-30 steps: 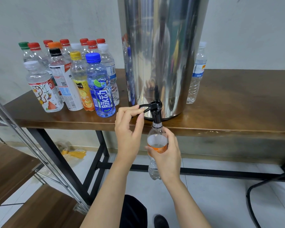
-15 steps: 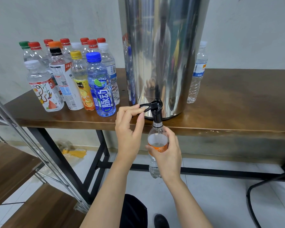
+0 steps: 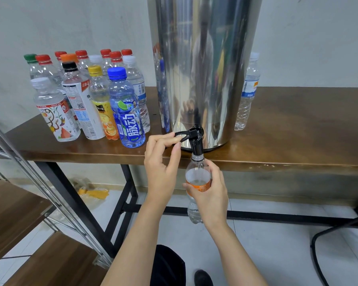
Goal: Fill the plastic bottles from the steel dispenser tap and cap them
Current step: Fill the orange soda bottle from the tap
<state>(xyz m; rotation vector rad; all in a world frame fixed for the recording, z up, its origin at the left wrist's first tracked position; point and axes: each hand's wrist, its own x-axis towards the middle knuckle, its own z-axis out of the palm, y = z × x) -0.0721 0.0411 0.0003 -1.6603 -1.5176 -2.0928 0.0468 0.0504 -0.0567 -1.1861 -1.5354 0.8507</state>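
Bottle (image 3: pixel 196 174) sits under the tap (image 3: pixel 195 139), gripped by the right hand (image 3: pixel 212 195); left hand (image 3: pixel 163 162) pinches the tap lever (image 3: pixel 181 134).

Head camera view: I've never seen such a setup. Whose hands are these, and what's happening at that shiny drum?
No robot here: a person wears a camera on the head, looking down at their own hands. The left hand pinches the black tap lever of a shiny steel dispenser standing on a brown wooden table. The right hand holds a clear plastic bottle with an orange label, uncapped, its mouth under the spout. Many capped bottles stand left of the dispenser; one clear bottle on its right.
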